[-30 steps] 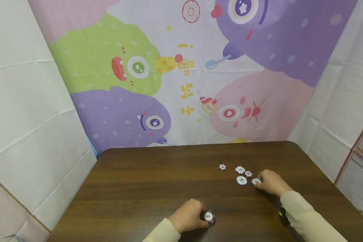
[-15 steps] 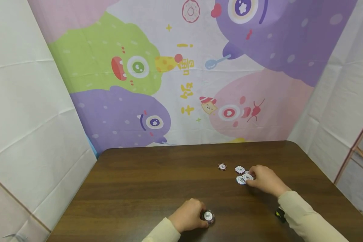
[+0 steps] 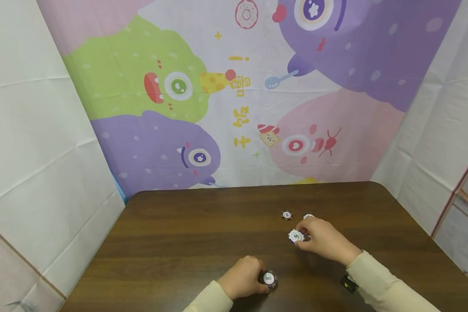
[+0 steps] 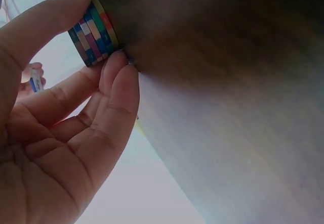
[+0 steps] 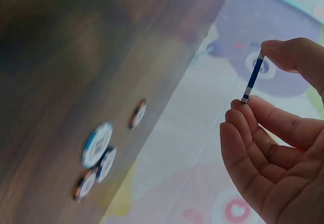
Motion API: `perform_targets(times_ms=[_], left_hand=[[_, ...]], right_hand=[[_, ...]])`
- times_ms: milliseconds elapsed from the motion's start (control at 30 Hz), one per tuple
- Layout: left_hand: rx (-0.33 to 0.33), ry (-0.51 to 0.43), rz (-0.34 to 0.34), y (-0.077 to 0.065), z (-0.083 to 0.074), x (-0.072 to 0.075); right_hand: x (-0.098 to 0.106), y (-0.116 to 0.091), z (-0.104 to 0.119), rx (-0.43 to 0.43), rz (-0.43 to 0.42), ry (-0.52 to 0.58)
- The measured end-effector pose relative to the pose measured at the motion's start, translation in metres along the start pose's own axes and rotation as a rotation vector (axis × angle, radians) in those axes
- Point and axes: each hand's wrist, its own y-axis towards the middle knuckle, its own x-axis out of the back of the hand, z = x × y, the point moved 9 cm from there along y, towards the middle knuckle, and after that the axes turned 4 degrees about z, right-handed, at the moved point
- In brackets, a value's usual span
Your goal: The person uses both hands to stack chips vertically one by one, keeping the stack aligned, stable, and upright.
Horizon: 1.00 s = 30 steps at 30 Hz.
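At the table's near side my left hand (image 3: 242, 276) grips a short stack of poker chips (image 3: 269, 279); the top one reads 100. Thumb and fingertips hold the stack's edges in the left wrist view, where several layered chips (image 4: 95, 31) show coloured rims. My right hand (image 3: 327, 242) pinches a single white poker chip (image 3: 296, 235) marked 5 by its edge. Seen edge-on in the right wrist view, that chip (image 5: 253, 78) has a blue and white rim and is off the table, between thumb and fingers.
Beyond the right hand lie a dark poker chip (image 3: 286, 215) and a white chip (image 3: 307, 216) partly covered by the hand. A light blue-rimmed chip (image 5: 97, 145) and a brown-rimmed chip (image 5: 85, 184) also lie on the brown table (image 3: 187, 234). A cartoon cloth (image 3: 234, 169) hangs behind.
My right hand has picked up the white 5 chip from the right of the group and carried it left and towards me, over the other chips. The left hand stays put with its stack.
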Motion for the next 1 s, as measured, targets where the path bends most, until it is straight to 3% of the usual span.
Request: perform_targets(times_ms=[400, 633, 1000], left_hand=[[-0.008, -0.004, -0.014, -0.001, -0.001, 0.002], [-0.03, 0.0, -0.027, -0.001, -0.004, 0.004], [-0.026, 0.007, -0.025, -0.001, -0.002, 0.002]], right_hand=[[-0.026, -0.006, 0.042, 0.127, 0.103, 0.06], [-0.045, -0.009, 0.057, 0.17, 0.184, 0.104], [-0.063, -0.01, 0.074, 0.232, 0.227, 0.089]])
